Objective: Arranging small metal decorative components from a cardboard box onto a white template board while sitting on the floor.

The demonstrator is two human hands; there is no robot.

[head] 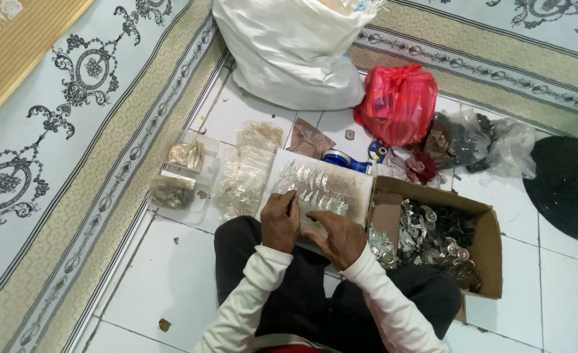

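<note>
Nearest the camera: dark trousers, white sleeves, person seated on a white tiled floor point(171, 274). Both hands worked over a white board point(357, 186) resting on the lap and floor.

Left hand point(280, 221) — fingers curled, pinched on a small shiny piece point(291, 191) at the board's near edge; the pinch looked tight, the piece barely showing. Right hand point(338, 236) lay knuckles up on the board's near right corner, fingers bent; whether it held anything could not be told.

Rows of small silvery pieces point(315, 186) covered the board past the hands. Judgement: placing well here called for keeping the board level under the right hand and setting each piece in line without nudging its neighbours.

Right of the board, touching it, a cardboard box point(491, 242) of loose metal parts. Left — clear packets point(243, 176) and small trays point(181, 163). Further off: blue tape roll point(341, 159), red bag point(397, 104), clear bags with dark contents point(472, 140), big white sack point(289, 52), black round object point(567, 186), patterned mats point(53, 131).
</note>
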